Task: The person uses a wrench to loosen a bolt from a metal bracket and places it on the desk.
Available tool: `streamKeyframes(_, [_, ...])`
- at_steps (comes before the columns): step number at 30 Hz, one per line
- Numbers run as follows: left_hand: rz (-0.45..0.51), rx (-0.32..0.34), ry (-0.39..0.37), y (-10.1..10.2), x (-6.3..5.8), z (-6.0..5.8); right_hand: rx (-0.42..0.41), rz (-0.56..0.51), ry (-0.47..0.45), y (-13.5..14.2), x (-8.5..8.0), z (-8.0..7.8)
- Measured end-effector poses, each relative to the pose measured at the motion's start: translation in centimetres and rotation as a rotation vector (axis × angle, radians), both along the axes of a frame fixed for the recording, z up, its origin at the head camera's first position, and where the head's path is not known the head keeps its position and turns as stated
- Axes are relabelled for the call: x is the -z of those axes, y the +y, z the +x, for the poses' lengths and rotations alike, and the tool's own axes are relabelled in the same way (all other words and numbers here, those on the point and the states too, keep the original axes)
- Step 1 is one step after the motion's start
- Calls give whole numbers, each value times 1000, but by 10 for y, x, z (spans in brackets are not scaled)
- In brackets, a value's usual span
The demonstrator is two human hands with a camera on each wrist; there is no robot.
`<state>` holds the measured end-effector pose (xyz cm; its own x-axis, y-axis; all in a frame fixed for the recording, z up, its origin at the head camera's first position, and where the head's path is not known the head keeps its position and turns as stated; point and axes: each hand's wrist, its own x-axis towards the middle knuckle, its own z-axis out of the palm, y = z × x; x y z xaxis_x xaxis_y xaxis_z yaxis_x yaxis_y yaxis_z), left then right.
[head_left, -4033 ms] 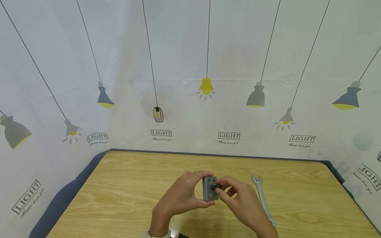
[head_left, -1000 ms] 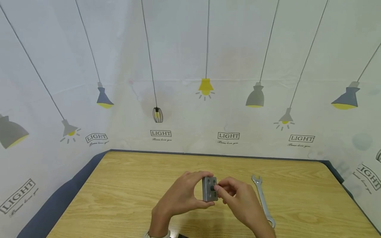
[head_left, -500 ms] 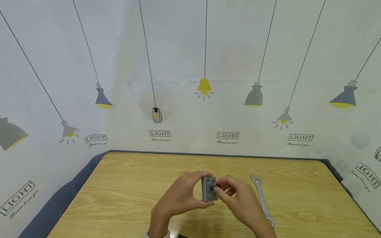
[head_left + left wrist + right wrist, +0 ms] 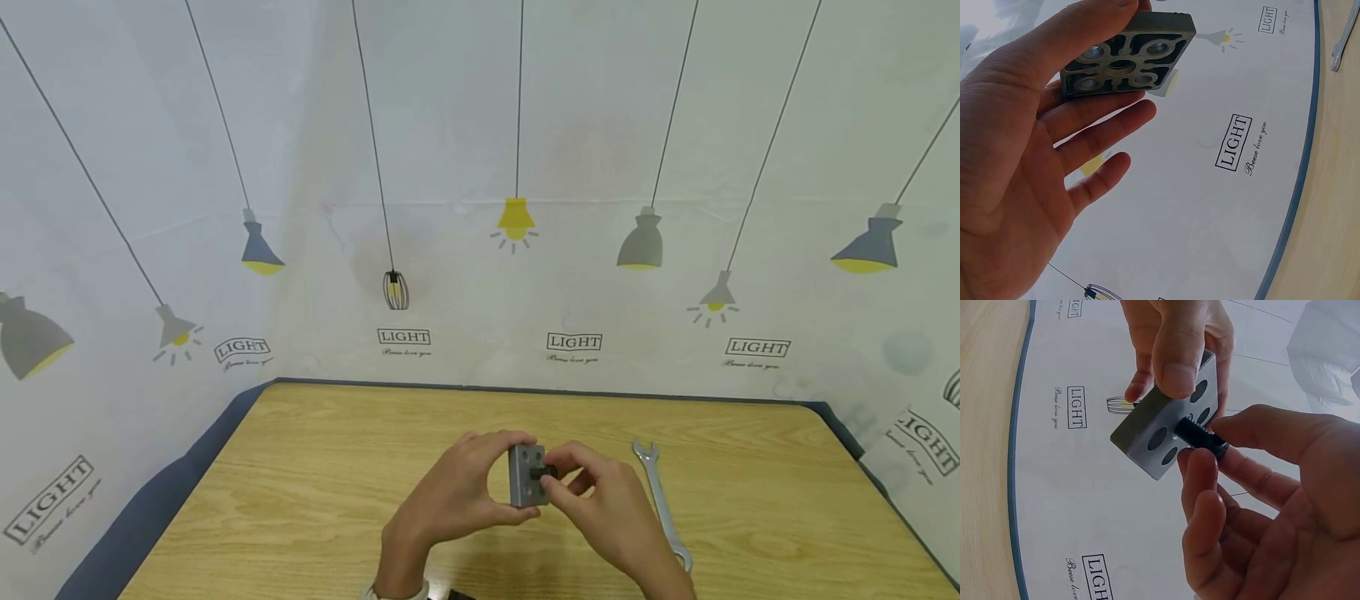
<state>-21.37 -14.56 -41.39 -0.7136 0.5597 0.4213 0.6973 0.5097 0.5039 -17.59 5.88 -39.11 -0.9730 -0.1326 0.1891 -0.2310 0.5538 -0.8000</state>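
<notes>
My left hand [image 4: 459,490] grips a grey metal block [image 4: 519,479] by its upper and lower edges, thumb on one side and fingers on the other. Several round holes pierce the block; its back, in the left wrist view, is ribbed and recessed around a central hole. A black threaded bolt [image 4: 1196,434] stands out from the middle of the front face, with part of its thread exposed. Thumb and index finger of my right hand [image 4: 611,504] pinch the bolt's head. Both hands are above the table, and the bolt's far end is hidden in the block.
An open-ended wrench [image 4: 660,496] lies on the wooden table [image 4: 337,450] just right of my right hand. A small black object [image 4: 459,595] shows at the bottom edge, near my left wrist. A lamp-printed curtain [image 4: 465,275] surrounds the table's back and sides.
My right fingertips have shifted around the bolt's head, low and curled one second ago, spread higher now, with more of the bolt showing. The left hand and block stay almost still.
</notes>
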Motion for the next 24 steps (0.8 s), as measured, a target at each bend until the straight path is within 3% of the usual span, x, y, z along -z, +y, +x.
streamKeyframes(15, [-4, -14, -26, -1, -1, 1, -33, 15, 10, 2, 0, 1])
streamKeyframes(24, [4, -3, 26, -1, 0, 0, -42, 29, 49, 2, 0, 0])
